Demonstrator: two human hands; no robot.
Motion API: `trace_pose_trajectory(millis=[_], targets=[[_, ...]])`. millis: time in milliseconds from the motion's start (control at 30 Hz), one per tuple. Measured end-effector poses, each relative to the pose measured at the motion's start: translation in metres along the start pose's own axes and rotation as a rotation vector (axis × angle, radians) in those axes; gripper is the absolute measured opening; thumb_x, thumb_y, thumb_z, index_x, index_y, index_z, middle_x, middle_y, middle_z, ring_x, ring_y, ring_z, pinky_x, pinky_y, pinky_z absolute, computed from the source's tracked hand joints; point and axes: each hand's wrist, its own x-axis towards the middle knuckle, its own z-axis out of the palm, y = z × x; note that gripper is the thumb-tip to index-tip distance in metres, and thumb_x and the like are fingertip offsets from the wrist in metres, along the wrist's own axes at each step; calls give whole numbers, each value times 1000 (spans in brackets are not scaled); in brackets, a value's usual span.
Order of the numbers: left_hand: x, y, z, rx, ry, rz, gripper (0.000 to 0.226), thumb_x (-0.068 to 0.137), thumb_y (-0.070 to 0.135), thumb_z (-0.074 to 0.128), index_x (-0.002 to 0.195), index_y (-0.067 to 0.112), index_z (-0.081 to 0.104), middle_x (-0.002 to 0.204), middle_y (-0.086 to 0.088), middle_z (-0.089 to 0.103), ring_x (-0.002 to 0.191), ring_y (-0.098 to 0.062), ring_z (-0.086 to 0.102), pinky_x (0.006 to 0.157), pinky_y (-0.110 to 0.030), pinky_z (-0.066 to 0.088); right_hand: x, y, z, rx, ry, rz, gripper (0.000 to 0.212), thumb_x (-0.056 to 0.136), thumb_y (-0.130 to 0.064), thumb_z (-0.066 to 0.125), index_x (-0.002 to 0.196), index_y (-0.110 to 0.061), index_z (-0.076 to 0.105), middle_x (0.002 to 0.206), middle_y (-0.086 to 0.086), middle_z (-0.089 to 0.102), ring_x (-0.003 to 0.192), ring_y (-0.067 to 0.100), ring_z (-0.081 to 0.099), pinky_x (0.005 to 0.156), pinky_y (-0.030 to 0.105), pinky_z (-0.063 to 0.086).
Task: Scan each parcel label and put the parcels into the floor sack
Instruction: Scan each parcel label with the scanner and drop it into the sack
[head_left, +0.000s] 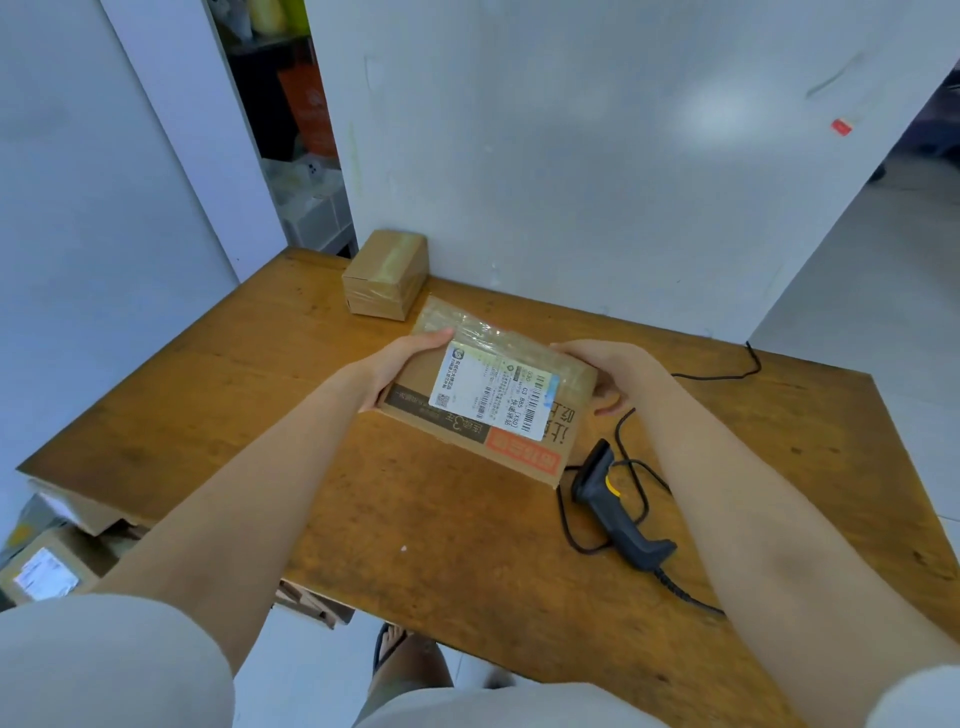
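You hold the flat brown cardboard parcel (488, 400) over the scuffed wooden table (249, 415), your left hand (400, 371) and right hand (610, 371) each closed around one short end, white label (496, 392) facing up. Stiff and probably light, its glossy tape may slip, so bare cardboard edges look the surest grip. The black handheld scanner with its yellow trigger (618, 506) lies corded just beside it; a smaller taped cardboard box (384, 275) waits against the wall.
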Motion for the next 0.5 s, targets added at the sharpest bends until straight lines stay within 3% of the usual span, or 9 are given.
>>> trace_pose_trajectory(millis=[133, 200, 233, 300, 367, 433, 500], targets=[[7, -9, 6, -133, 124, -38, 82, 61, 76, 67, 119, 18, 63, 103, -9, 75, 93, -28, 71, 90, -45, 54, 5, 2, -3, 193, -6, -194, 63, 74, -71, 56, 116, -25, 59, 109, 3, 70, 96, 20, 67, 88, 46, 46], [9, -15, 15, -212, 217, -59, 86, 61, 80, 62, 126, 24, 55, 110, -11, 70, 99, -32, 68, 94, -53, 50, 6, 0, 2, 327, 11, -315, 66, 73, -65, 63, 125, -25, 57, 122, 0, 64, 109, 18, 60, 95, 46, 45], [10, -17, 20, -269, 252, -67, 88, 61, 81, 61, 129, 26, 51, 113, -12, 68, 99, -34, 66, 92, -56, 50, 6, -1, 6, 404, 16, -359, 66, 74, -59, 67, 127, -21, 57, 124, 0, 63, 108, 17, 60, 91, 41, 48], [12, -21, 31, -427, 284, -66, 89, 63, 79, 61, 133, 28, 44, 115, -15, 64, 99, -38, 64, 86, -62, 50, 4, -4, 13, 478, 29, -425, 59, 76, -50, 72, 120, -15, 55, 112, -3, 67, 92, 11, 63, 70, 30, 50], [13, -24, 39, -553, 280, -55, 89, 63, 76, 65, 135, 28, 41, 116, -16, 61, 98, -40, 63, 79, -65, 51, 2, -6, 17, 528, 74, -450, 50, 75, -47, 74, 113, -26, 47, 93, -12, 61, 76, 4, 58, 54, 26, 39], [15, -32, 44, -639, 215, -65, 94, 61, 69, 72, 137, 28, 36, 120, -19, 58, 101, -43, 62, 79, -68, 50, 5, -6, 15, 625, 103, -438, 52, 75, -44, 75, 115, -30, 45, 90, -12, 56, 74, 6, 54, 51, 27, 36], [14, -43, 45, -728, 59, -106, 100, 59, 61, 79, 140, 27, 30, 124, -25, 54, 107, -47, 58, 82, -68, 49, 7, -4, 10, 681, 127, -428, 42, 74, -39, 77, 107, -23, 56, 90, -8, 60, 76, 9, 57, 52, 28, 39]])
